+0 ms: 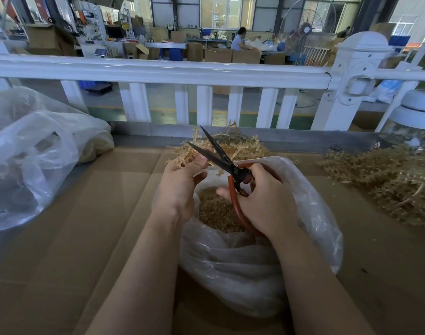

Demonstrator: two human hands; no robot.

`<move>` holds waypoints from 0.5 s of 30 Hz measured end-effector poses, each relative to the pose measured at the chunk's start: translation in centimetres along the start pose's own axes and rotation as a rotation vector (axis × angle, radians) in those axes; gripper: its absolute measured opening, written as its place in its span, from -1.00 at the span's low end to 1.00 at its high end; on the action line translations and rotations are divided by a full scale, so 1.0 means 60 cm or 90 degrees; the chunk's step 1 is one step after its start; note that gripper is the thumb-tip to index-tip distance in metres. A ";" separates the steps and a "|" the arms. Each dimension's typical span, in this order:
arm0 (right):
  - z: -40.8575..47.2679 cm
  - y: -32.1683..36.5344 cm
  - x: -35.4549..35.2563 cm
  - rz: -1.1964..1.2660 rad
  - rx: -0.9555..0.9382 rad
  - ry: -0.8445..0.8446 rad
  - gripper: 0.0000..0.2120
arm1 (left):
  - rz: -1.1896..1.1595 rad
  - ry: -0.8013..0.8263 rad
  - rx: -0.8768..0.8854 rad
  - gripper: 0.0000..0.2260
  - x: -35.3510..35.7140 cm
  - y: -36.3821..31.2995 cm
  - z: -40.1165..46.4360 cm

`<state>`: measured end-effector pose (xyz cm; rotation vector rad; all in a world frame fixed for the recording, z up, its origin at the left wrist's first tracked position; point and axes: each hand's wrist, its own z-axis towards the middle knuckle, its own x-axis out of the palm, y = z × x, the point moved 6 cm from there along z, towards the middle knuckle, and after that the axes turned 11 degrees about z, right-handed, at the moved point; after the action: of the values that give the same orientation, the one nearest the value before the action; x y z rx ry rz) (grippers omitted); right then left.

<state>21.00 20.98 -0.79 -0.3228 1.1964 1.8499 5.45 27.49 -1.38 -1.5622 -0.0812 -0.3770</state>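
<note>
My right hand [262,201] grips the red handles of a pair of scissors [221,158] whose black blades stand apart, pointing up and left. My left hand [180,182] pinches a tan plastic sprig piece [182,160] close to the blades. Both hands hover over a clear plastic bag [255,274] whose open mouth shows small tan cut pieces [216,211] inside. Behind the hands lies a heap of tan sprigs [240,146].
Brown cardboard [86,238] covers the worktable. A large crumpled plastic bag [32,151] sits at the left. Another heap of tan sprigs [387,182] lies at the right. A white railing [182,73] runs along the table's far edge, a workshop with a seated person beyond.
</note>
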 end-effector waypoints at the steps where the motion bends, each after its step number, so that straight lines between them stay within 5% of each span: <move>1: 0.000 0.000 -0.001 0.003 -0.001 -0.002 -0.20 | 0.002 -0.001 -0.001 -0.35 -0.001 0.001 0.000; 3: -0.001 0.001 -0.003 0.008 -0.007 -0.005 -0.21 | 0.012 -0.005 0.001 -0.40 -0.003 0.003 0.002; 7: -0.002 0.003 -0.006 0.009 -0.019 -0.020 -0.23 | 0.061 0.031 0.036 -0.92 -0.001 -0.002 0.003; 15: -0.006 0.005 -0.011 -0.002 -0.055 -0.059 -0.28 | 0.056 0.028 0.047 -0.94 -0.001 -0.008 -0.001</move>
<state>21.04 20.31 -0.37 -0.2834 1.0546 1.8974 5.23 27.47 -0.98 -1.4780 0.0071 -0.3344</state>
